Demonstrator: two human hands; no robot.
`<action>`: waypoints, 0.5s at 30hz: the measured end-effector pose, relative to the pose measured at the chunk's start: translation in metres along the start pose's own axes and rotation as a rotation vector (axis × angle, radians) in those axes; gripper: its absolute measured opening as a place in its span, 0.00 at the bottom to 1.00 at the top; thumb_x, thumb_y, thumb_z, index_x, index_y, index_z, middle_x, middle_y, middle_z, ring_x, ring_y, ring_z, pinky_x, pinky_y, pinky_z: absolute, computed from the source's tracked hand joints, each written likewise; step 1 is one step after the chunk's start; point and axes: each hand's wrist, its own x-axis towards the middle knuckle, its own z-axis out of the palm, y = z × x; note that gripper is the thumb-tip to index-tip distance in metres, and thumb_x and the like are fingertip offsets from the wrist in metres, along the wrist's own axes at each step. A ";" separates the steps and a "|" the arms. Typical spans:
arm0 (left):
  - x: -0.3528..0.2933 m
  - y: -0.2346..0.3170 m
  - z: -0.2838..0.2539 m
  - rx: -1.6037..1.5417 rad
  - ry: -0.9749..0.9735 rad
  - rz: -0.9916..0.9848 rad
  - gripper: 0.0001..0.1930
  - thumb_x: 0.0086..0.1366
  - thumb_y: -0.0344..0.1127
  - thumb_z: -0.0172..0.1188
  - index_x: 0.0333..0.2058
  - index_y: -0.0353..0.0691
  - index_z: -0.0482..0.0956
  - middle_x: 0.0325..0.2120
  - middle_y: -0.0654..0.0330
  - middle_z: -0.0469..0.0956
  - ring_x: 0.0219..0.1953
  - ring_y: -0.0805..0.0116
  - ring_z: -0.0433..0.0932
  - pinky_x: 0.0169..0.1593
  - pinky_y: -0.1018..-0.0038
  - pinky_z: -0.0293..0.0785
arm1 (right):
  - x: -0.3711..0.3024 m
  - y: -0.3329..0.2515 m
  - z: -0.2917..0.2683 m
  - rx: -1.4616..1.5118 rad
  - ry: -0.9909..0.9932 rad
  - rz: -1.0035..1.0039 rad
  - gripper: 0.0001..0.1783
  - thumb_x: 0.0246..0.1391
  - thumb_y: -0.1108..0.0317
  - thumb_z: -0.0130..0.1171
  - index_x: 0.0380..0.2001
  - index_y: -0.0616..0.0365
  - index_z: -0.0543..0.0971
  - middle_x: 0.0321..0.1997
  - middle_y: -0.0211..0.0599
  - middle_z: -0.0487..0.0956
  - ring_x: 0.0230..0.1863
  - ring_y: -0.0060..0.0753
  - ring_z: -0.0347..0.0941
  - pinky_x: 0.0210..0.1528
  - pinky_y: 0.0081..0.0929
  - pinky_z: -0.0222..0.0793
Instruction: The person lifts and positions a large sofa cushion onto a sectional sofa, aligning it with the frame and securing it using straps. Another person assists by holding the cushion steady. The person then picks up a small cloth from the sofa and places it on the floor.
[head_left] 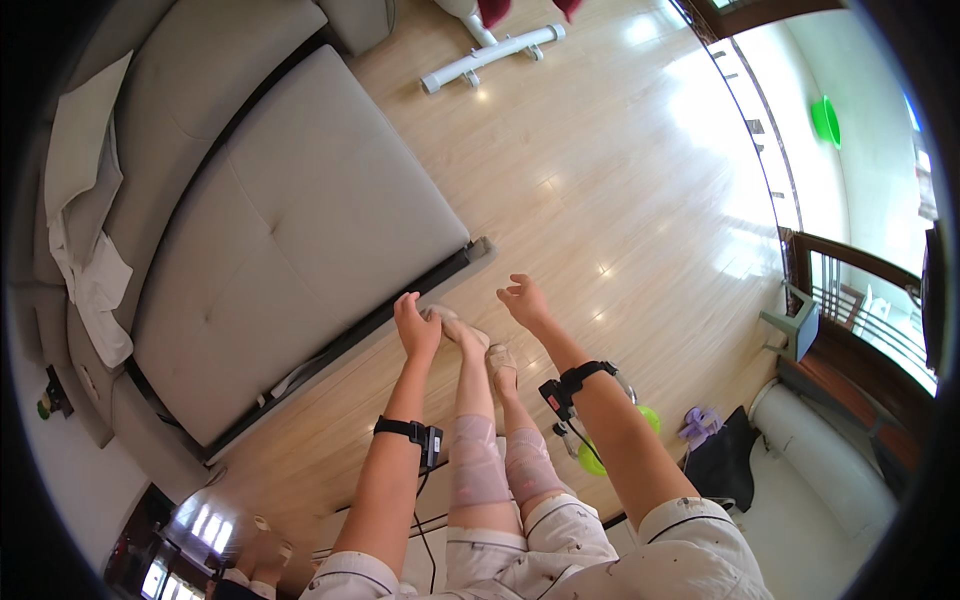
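Both my arms reach forward over my legs, with nothing visible in either hand. My left hand (415, 325) hovers near the edge of a grey upholstered sofa (310, 180), fingers apart and slightly bent. To its right, my right hand (523, 300) is held in the air above the wooden floor (600, 230), its fingers loosely bent and apart. Between the two hands, lower down, are my feet in beige shoes (500, 358). A black strap with a small device (430, 443) circles my left forearm, and another strapped device (556, 398) sits on the right one.
White cloths (100, 290) lie on the sofa's back at the left. A white metal stand base (495, 58) is at the top. Rightward are a grey stool (797, 322), a purple item (700, 425) and a pale roll (820, 455). Another person's legs (262, 555) show at lower left.
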 end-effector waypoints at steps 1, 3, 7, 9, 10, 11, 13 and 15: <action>0.012 -0.001 0.002 0.019 0.004 0.029 0.26 0.51 0.32 0.66 0.50 0.36 0.70 0.52 0.48 0.69 0.57 0.49 0.66 0.61 0.60 0.63 | 0.005 -0.008 -0.001 -0.024 0.001 -0.029 0.34 0.52 0.55 0.63 0.57 0.64 0.70 0.49 0.52 0.80 0.50 0.48 0.77 0.52 0.37 0.72; 0.023 -0.007 0.000 0.060 -0.104 -0.073 0.27 0.51 0.36 0.68 0.50 0.36 0.71 0.52 0.47 0.69 0.57 0.48 0.66 0.61 0.60 0.63 | 0.018 -0.027 -0.002 -0.076 -0.005 -0.090 0.33 0.52 0.54 0.63 0.55 0.65 0.72 0.49 0.52 0.80 0.49 0.47 0.78 0.51 0.36 0.73; 0.035 -0.025 0.005 0.001 -0.172 -0.113 0.26 0.49 0.40 0.71 0.46 0.35 0.75 0.48 0.47 0.73 0.54 0.48 0.69 0.59 0.60 0.66 | 0.067 -0.056 0.016 -0.123 -0.015 -0.164 0.35 0.53 0.47 0.60 0.54 0.65 0.73 0.50 0.55 0.79 0.52 0.52 0.76 0.54 0.38 0.70; 0.037 -0.012 -0.002 0.099 -0.169 -0.206 0.27 0.49 0.40 0.71 0.46 0.34 0.75 0.49 0.44 0.72 0.55 0.46 0.68 0.56 0.58 0.68 | 0.106 -0.070 0.027 -0.182 -0.009 -0.227 0.38 0.54 0.42 0.57 0.55 0.66 0.72 0.51 0.58 0.78 0.54 0.54 0.74 0.56 0.40 0.69; 0.037 0.003 -0.012 0.160 -0.098 -0.377 0.29 0.49 0.41 0.72 0.46 0.31 0.74 0.49 0.40 0.71 0.55 0.43 0.68 0.56 0.57 0.68 | 0.118 -0.090 0.035 -0.257 -0.053 -0.176 0.42 0.55 0.37 0.52 0.58 0.65 0.70 0.52 0.59 0.77 0.57 0.57 0.71 0.58 0.40 0.66; 0.039 0.012 -0.017 0.217 -0.023 -0.541 0.31 0.49 0.41 0.73 0.46 0.27 0.72 0.49 0.37 0.70 0.55 0.41 0.68 0.55 0.57 0.69 | 0.131 -0.100 0.045 -0.238 -0.080 -0.144 0.44 0.55 0.35 0.50 0.59 0.65 0.69 0.54 0.59 0.75 0.58 0.57 0.70 0.59 0.40 0.64; 0.026 -0.024 0.007 0.151 0.045 -0.664 0.31 0.51 0.40 0.73 0.46 0.23 0.69 0.47 0.36 0.71 0.50 0.42 0.73 0.51 0.55 0.73 | 0.154 -0.120 0.067 -0.204 -0.143 -0.086 0.47 0.56 0.31 0.46 0.62 0.65 0.66 0.58 0.60 0.73 0.60 0.59 0.67 0.61 0.42 0.62; 0.026 -0.036 0.021 -0.187 0.117 -0.896 0.31 0.54 0.38 0.71 0.46 0.19 0.66 0.44 0.37 0.72 0.44 0.45 0.77 0.45 0.55 0.77 | 0.177 -0.142 0.084 -0.163 -0.227 0.000 0.50 0.56 0.28 0.39 0.64 0.63 0.64 0.62 0.59 0.69 0.63 0.60 0.63 0.63 0.45 0.59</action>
